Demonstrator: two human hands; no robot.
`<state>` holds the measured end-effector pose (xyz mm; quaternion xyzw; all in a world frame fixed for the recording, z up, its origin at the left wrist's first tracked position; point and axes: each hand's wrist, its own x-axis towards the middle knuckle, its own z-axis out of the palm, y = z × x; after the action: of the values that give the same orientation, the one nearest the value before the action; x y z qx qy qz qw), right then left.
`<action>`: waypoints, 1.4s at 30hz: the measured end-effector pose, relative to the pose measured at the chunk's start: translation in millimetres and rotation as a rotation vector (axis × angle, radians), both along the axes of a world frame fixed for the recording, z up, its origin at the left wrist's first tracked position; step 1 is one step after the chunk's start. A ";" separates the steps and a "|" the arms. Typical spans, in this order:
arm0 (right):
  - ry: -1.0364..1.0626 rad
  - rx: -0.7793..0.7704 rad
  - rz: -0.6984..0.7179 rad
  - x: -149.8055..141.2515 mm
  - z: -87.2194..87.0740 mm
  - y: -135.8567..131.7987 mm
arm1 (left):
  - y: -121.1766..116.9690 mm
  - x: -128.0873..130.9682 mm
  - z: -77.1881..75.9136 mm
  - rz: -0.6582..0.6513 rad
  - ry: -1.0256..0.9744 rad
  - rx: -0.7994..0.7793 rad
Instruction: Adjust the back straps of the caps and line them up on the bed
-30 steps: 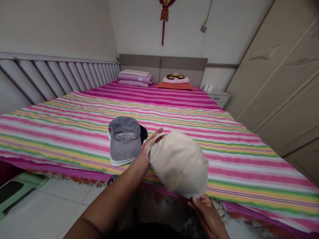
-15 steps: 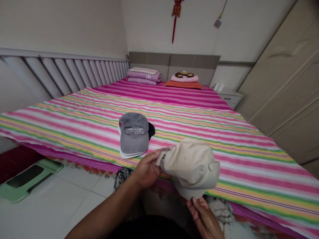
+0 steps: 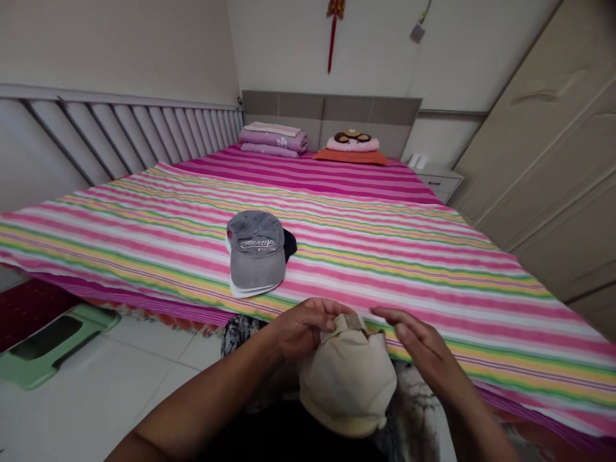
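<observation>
A cream baseball cap (image 3: pixel 347 382) hangs over my lap, its crown toward me and its back strap at the top. My left hand (image 3: pixel 304 328) pinches the cap at the strap end. Just right of the cap, my right hand (image 3: pixel 423 346) is held with fingers stretched out, apart from the fabric or barely at its edge. On the bed beyond my left hand lies a grey baseball cap (image 3: pixel 256 250) with white lettering, stacked on a white cap (image 3: pixel 243 292). A dark cap (image 3: pixel 289 244) shows partly behind them.
The caps lie on a striped bedsheet (image 3: pixel 385 250). Folded purple bedding (image 3: pixel 273 140) and an orange pillow (image 3: pixel 350 156) sit by the headboard. A green stool (image 3: pixel 96 314) stands on the floor at left; a white nightstand (image 3: pixel 439 181) is at far right.
The cream cap has turned and come down toward my lap, strap end now up. My right hand has let go of the brim and risen to the cap's right side.
</observation>
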<state>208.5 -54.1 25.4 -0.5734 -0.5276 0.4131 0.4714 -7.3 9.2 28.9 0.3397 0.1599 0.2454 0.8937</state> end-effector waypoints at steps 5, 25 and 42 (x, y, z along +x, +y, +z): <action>0.363 -0.194 0.294 -41.0 14.5 9.5 | 3.9 -1.3 1.9 -0.022 0.018 -0.035; 0.568 -0.087 0.087 -59.5 3.6 10.4 | 6.8 -3.8 -18.4 -0.103 -0.087 -0.063; 0.395 -0.005 0.113 -61.8 2.5 11.4 | -2.3 2.0 -14.0 -0.003 0.134 -0.039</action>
<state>146.7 -42.7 27.9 -0.4520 -0.4550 0.5446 0.5404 -5.4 6.9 14.9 0.3380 0.2234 0.2175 0.8880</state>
